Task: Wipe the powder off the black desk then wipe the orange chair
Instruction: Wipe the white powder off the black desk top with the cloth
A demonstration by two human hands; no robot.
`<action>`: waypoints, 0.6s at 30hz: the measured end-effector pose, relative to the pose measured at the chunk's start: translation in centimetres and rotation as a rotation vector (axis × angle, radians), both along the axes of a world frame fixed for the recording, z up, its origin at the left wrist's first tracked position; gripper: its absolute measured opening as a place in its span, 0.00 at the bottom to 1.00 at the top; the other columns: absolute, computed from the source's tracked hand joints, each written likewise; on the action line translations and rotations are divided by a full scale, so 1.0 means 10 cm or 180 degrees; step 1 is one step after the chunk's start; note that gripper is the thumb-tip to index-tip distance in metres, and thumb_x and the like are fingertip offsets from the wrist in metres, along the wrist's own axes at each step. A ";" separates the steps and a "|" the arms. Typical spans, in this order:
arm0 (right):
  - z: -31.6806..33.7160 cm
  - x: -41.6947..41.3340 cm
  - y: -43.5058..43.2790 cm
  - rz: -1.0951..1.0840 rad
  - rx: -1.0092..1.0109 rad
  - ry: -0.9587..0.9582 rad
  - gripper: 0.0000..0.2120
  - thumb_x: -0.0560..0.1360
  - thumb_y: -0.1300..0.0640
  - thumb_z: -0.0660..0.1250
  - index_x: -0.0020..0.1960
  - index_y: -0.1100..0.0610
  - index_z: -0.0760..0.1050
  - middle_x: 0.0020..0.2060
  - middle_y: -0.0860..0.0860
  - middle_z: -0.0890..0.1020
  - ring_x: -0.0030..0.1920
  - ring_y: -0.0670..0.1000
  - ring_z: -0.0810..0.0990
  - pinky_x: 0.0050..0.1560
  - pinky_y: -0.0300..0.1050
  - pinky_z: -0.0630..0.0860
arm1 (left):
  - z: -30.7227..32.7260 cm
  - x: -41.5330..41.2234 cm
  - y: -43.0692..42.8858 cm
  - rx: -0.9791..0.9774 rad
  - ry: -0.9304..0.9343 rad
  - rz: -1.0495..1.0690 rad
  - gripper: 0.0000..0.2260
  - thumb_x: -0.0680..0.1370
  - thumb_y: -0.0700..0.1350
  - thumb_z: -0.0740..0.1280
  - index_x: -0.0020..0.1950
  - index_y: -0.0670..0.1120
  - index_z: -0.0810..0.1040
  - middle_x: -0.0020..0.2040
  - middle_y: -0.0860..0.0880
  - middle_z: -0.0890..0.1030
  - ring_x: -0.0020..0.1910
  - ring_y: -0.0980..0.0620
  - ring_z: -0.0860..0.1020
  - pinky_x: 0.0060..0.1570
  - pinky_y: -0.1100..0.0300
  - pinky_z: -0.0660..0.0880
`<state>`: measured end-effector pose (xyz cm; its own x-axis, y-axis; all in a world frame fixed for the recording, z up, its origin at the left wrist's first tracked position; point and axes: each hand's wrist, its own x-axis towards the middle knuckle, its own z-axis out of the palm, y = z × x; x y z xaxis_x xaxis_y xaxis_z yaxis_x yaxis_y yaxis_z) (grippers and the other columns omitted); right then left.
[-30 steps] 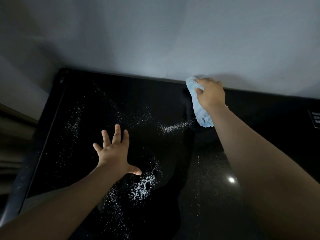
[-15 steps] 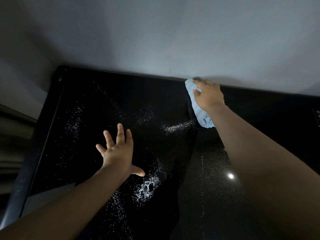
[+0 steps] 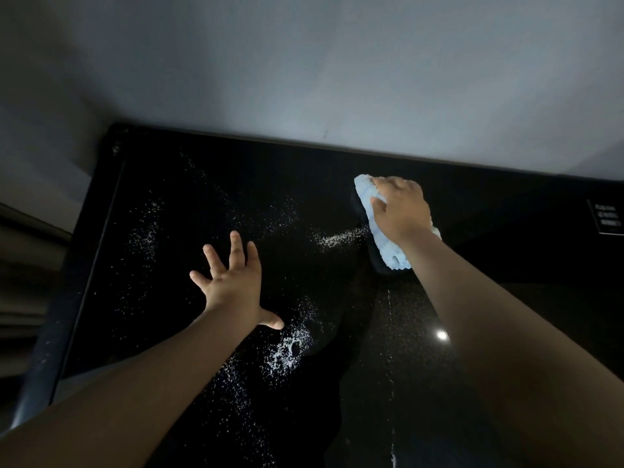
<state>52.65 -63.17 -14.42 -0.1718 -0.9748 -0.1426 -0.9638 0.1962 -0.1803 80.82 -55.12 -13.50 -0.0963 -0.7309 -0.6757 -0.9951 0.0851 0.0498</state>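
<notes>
Black desk dusted with powder — right hand grips a blue cloth; left hand splayed open.

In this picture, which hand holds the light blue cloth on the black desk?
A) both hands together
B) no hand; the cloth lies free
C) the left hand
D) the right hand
D: the right hand holds the light blue cloth down on the black desk, while the left hand is spread open and holds nothing.
</notes>
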 end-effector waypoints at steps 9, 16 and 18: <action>0.02 0.07 0.34 -0.0079 0.0019 0.0026 0.20 0.81 0.50 0.57 0.73 0.49 0.66 0.70 0.47 0.70 0.72 0.56 0.61 0.61 0.58 0.72 | 0.00 -0.02 -0.02 0.0036 -0.0042 0.0005 0.66 0.58 0.69 0.74 0.76 0.45 0.32 0.75 0.43 0.27 0.73 0.28 0.37 0.68 0.29 0.53; 0.00 0.11 0.62 -0.0120 -0.0087 -0.0043 0.20 0.80 0.51 0.59 0.71 0.49 0.69 0.69 0.47 0.72 0.71 0.56 0.63 0.58 0.57 0.74 | 0.00 -0.02 -0.02 0.0061 -0.0043 -0.0003 0.66 0.58 0.69 0.74 0.77 0.45 0.32 0.75 0.43 0.28 0.73 0.29 0.36 0.68 0.30 0.53; -0.01 0.11 0.74 -0.0114 -0.0141 -0.0102 0.19 0.79 0.52 0.60 0.70 0.49 0.70 0.68 0.48 0.73 0.70 0.57 0.64 0.58 0.58 0.74 | 0.00 -0.02 -0.02 0.0024 -0.0050 -0.0038 0.66 0.58 0.69 0.74 0.77 0.45 0.32 0.75 0.43 0.28 0.73 0.29 0.37 0.68 0.30 0.54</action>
